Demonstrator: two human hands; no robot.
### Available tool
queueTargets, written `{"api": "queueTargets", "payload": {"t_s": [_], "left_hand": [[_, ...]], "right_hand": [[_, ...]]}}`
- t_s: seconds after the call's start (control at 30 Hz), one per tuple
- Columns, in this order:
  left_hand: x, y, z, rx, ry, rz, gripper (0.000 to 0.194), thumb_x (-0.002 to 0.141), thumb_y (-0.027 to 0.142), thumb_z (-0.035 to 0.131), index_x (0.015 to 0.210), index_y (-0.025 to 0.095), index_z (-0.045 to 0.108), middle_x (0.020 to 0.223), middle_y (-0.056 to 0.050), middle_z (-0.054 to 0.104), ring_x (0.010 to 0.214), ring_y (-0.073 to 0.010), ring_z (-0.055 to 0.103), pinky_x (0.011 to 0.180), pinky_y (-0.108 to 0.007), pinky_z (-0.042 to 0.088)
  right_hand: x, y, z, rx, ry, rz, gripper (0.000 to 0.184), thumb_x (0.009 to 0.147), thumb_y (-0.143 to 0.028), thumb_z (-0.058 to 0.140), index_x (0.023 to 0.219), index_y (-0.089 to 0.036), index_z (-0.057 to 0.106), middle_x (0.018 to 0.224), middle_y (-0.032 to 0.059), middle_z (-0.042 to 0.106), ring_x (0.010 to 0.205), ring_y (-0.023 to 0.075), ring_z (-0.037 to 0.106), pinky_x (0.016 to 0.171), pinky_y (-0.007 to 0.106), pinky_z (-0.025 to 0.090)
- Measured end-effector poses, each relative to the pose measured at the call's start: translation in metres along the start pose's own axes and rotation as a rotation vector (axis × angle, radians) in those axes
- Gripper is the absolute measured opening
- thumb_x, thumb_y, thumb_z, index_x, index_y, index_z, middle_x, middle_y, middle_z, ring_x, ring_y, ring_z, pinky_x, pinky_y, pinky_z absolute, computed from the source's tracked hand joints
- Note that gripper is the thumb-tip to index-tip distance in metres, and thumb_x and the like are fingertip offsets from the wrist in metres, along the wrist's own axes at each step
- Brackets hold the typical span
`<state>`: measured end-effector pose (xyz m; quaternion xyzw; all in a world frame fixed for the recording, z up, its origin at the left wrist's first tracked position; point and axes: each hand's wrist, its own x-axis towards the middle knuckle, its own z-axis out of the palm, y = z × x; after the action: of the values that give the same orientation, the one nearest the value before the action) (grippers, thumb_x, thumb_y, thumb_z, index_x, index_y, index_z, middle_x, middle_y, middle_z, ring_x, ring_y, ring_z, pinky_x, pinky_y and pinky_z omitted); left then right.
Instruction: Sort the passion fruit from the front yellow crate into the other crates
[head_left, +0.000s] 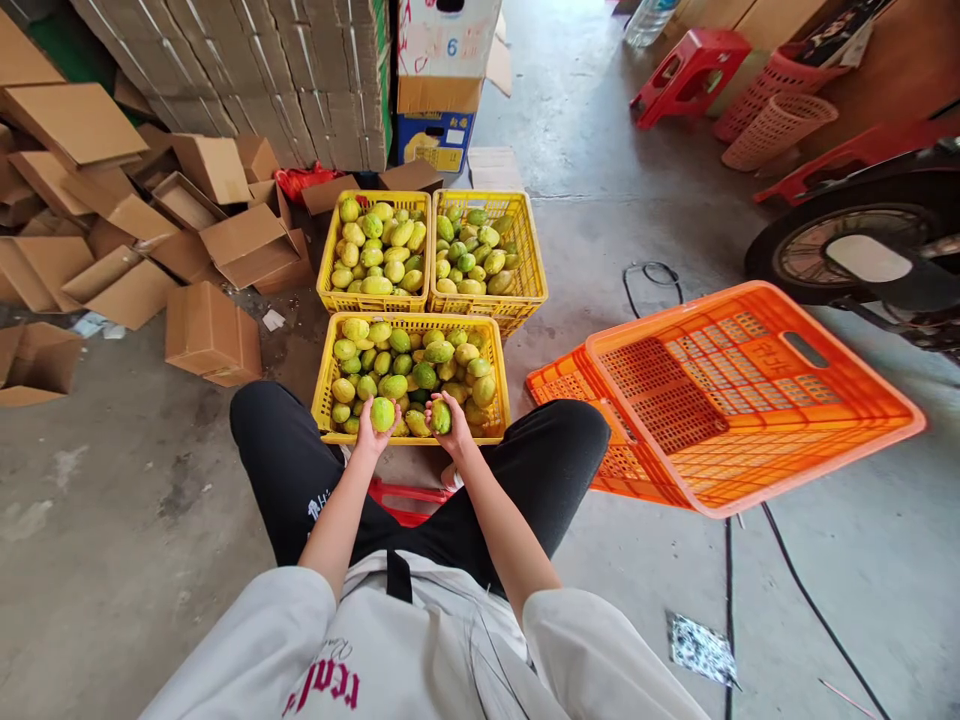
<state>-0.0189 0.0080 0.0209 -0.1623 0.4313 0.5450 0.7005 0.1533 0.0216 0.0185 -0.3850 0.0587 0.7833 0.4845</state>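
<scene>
My left hand (pixel 369 430) is closed around a round yellow-green fruit (pixel 382 414). In my right hand (pixel 454 428) is another fruit (pixel 440 417), greener and partly covered by the fingers. Both hands are above the near edge of a yellow plastic crate (pixel 504 400) filled with oval fruits in green and yellow. The exact kind of fruit is not clear. Behind it stand two more yellow crates side by side, the left one (pixel 321 270) heaped with fruit and the right one (pixel 541 265) partly filled.
Orange crates (pixel 795 490) stand tilted at my right. Cardboard boxes (pixel 214 330) are strewn over the floor at left. Toward the right lie black cables (pixel 806 600), with a motorbike wheel (pixel 832 240) and a red stool (pixel 690 75) farther back.
</scene>
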Motion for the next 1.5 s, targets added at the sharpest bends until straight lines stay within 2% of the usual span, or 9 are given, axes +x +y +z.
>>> {"api": "queueTargets", "payload": {"t_s": [0.13, 0.53, 0.7, 0.9, 1.1, 1.2, 1.33, 1.4, 1.5], "left_hand": [[0.001, 0.002, -0.001, 0.03, 0.01, -0.033, 0.038, 0.099, 0.042, 0.04, 0.1, 0.014, 0.065, 0.076, -0.009, 0.069, 0.064, -0.0185, 0.067, 0.049, -0.024, 0.054], [0.004, -0.002, -0.002, 0.089, -0.015, -0.031, 0.031, 0.092, 0.033, 0.043, 0.085, 0.014, 0.066, 0.071, -0.009, 0.068, 0.059, -0.0185, 0.065, 0.045, -0.025, 0.048], [0.006, -0.002, -0.004, 0.038, 0.005, 0.02, 0.037, 0.095, 0.032, 0.036, 0.095, 0.014, 0.068, 0.082, -0.012, 0.073, 0.08, -0.0243, 0.073, 0.062, -0.032, 0.057], [0.003, -0.003, -0.002, -0.018, -0.083, 0.018, 0.033, 0.095, 0.026, 0.04, 0.109, 0.014, 0.067, 0.092, -0.012, 0.076, 0.095, -0.0256, 0.074, 0.083, -0.04, 0.06], [0.001, -0.007, 0.0, -0.034, -0.102, 0.092, 0.017, 0.089, 0.021, 0.052, 0.098, 0.015, 0.066, 0.085, -0.006, 0.074, 0.074, -0.0161, 0.069, 0.09, -0.036, 0.059], [0.001, -0.007, -0.001, -0.028, -0.112, 0.045, 0.017, 0.088, 0.022, 0.052, 0.094, 0.015, 0.066, 0.078, -0.005, 0.07, 0.069, -0.0147, 0.066, 0.087, -0.036, 0.059], [-0.001, -0.004, -0.001, -0.023, -0.111, -0.031, 0.021, 0.089, 0.031, 0.051, 0.09, 0.015, 0.064, 0.087, -0.011, 0.071, 0.084, -0.0211, 0.071, 0.087, -0.041, 0.06], [-0.001, -0.003, -0.001, 0.008, -0.091, -0.075, 0.023, 0.09, 0.034, 0.048, 0.087, 0.016, 0.063, 0.085, -0.012, 0.071, 0.093, -0.0248, 0.072, 0.086, -0.041, 0.06], [-0.002, -0.003, 0.001, 0.066, -0.054, -0.107, 0.024, 0.09, 0.03, 0.043, 0.082, 0.017, 0.061, 0.071, -0.009, 0.066, 0.092, -0.0258, 0.072, 0.083, -0.042, 0.062]], "right_hand": [[0.005, -0.002, -0.005, -0.001, 0.047, -0.004, 0.022, 0.09, -0.034, 0.059, 0.075, -0.019, 0.058, 0.062, 0.0024, 0.062, 0.049, 0.0111, 0.057, 0.044, 0.018, 0.049], [0.015, 0.002, -0.016, -0.037, 0.106, -0.065, 0.015, 0.084, -0.032, 0.06, 0.076, -0.02, 0.057, 0.061, 0.0015, 0.063, 0.049, 0.0142, 0.058, 0.045, 0.023, 0.05], [0.019, 0.002, -0.019, -0.004, 0.114, -0.072, 0.017, 0.086, -0.033, 0.051, 0.079, -0.02, 0.059, 0.063, 0.0037, 0.064, 0.052, 0.0175, 0.062, 0.05, 0.029, 0.056], [0.021, 0.002, -0.014, 0.074, 0.094, -0.056, 0.021, 0.082, -0.027, 0.048, 0.094, -0.019, 0.063, 0.077, 0.0075, 0.071, 0.077, 0.0255, 0.072, 0.072, 0.045, 0.063], [0.017, -0.002, -0.012, 0.127, 0.051, -0.063, 0.016, 0.087, -0.036, 0.06, 0.082, -0.021, 0.06, 0.068, 0.003, 0.067, 0.062, 0.0161, 0.066, 0.062, 0.028, 0.063], [0.012, -0.005, -0.012, 0.13, 0.035, -0.073, 0.013, 0.083, -0.032, 0.062, 0.077, -0.022, 0.055, 0.069, 0.0007, 0.066, 0.066, 0.0158, 0.068, 0.064, 0.028, 0.063], [0.006, -0.004, -0.008, 0.074, -0.019, -0.075, 0.012, 0.074, -0.02, 0.063, 0.083, -0.023, 0.056, 0.084, 0.0005, 0.072, 0.067, 0.0137, 0.068, 0.059, 0.024, 0.059], [0.004, -0.002, -0.006, 0.022, -0.044, -0.063, 0.017, 0.072, -0.017, 0.064, 0.085, -0.023, 0.056, 0.08, -0.0009, 0.07, 0.059, 0.0122, 0.064, 0.053, 0.022, 0.055], [0.003, 0.002, -0.004, -0.063, -0.062, -0.047, 0.018, 0.071, -0.015, 0.065, 0.084, -0.023, 0.054, 0.071, -0.0033, 0.067, 0.055, 0.013, 0.063, 0.051, 0.022, 0.053]]}}
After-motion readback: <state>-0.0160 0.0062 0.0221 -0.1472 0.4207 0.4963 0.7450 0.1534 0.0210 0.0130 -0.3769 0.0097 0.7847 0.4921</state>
